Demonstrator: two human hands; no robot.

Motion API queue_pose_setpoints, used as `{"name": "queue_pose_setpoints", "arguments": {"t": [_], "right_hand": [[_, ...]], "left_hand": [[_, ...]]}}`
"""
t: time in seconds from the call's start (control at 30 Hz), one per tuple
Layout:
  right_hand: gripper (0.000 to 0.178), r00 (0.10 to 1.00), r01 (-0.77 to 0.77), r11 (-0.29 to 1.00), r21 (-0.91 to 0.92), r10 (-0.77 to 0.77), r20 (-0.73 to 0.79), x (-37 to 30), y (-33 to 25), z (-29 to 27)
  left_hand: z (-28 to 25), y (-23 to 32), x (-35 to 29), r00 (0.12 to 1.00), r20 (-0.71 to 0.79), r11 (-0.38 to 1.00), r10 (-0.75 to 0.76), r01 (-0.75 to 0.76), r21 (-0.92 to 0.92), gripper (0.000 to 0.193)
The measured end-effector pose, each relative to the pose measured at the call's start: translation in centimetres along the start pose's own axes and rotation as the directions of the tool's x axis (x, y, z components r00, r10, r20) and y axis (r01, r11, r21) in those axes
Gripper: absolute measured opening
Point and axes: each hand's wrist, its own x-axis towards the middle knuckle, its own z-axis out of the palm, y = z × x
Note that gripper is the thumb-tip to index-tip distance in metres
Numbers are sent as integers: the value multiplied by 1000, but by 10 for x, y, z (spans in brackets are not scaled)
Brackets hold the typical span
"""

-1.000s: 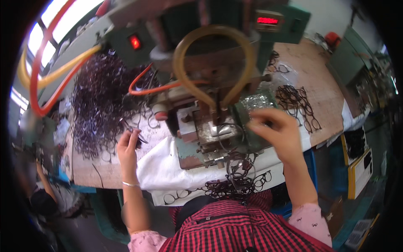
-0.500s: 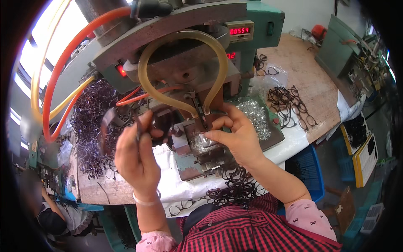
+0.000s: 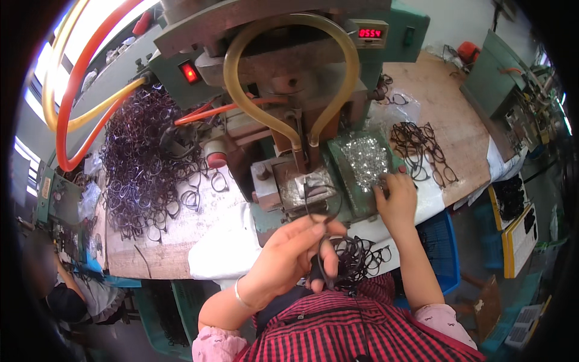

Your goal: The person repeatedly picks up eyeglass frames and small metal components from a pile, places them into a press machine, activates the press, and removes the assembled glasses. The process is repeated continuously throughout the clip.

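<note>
My left hand [image 3: 292, 248] is closed round a dark eyeglass frame [image 3: 340, 202] in front of the press. One rim of the frame stands up past my fingertips, before the metal fixture [image 3: 283, 188]; the other hangs beside my fingers. My right hand [image 3: 399, 202] is at the near right side of a green tray [image 3: 356, 205], thumb and bent fingers close together at the edge of a heap of small shiny silver pieces [image 3: 365, 160]. Whatever lies between those fingertips is too small to make out. Several dark eyeglass frames [image 3: 356, 256] are piled just beyond my apron.
The press [image 3: 283, 78] with a looped yellowish hose [image 3: 353, 66] towers over the fixture. A large heap of eyeglass frames [image 3: 139, 163] covers the left; another group [image 3: 422, 151] lies right. A blue basket [image 3: 449, 253] stands below the table edge. Another person [image 3: 72, 295] sits far left.
My left hand came from the left down to the middle with the eyeglass frame. My right hand left the fixture and went right to the tray of silver pieces. The view has shifted a little.
</note>
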Motion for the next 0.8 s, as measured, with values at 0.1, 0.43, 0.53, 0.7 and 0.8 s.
{"name": "queue_pose_setpoints", "arguments": {"t": [0.1,0.43,0.53,0.7,0.8], "right_hand": [[13,997,75,986,149,-75,-8,18,-1,12],[21,940,332,940,85,-337,51,37,-19,25],[24,920,388,920,-53,-384,76,47,-7,36],[15,997,73,857,509,-59,-43,33,6,22],[16,978,-208,663,719,120,172,29,6,2]], "left_hand": [[0,-7,13,995,-84,999,51,-50,14,35],[3,-13,16,988,-148,998,47,-53,-31,34],[-5,-22,18,992,-101,997,76,-74,27,34],[-58,-32,-31,849,-80,696,522,-370,616,16],[-98,21,-60,232,-68,73,970,-17,997,11]]}}
